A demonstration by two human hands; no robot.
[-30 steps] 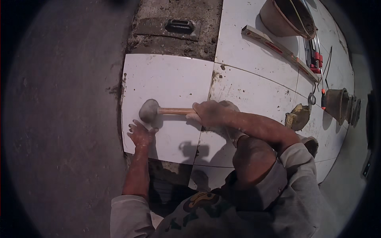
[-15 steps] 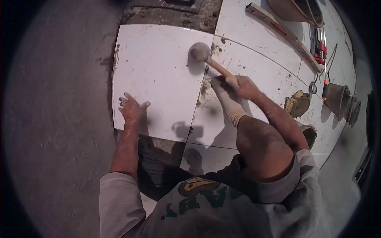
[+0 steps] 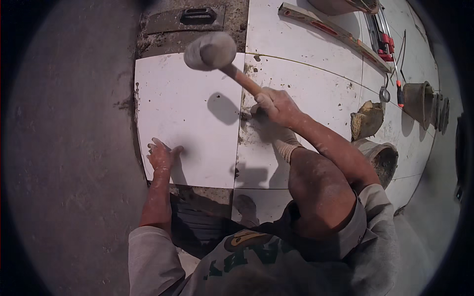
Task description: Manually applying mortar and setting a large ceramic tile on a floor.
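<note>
A white tile (image 3: 197, 140) lies flat beneath a mallet (image 3: 216, 54) raised near its far right corner, the bent-armed right hand (image 3: 279, 105) closing its grip around the handle (image 3: 247, 84), while the left hand (image 3: 162, 156), grip open, splays by the near left corner.

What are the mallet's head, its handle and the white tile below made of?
Mallet head: probably rubber, matte, from its dull grey, rounded bulk. Handle: likely wood, smooth-looking, given its brown colour. White tile: apparently glazed ceramic or porcelain, from its smooth, flat face.
</note>
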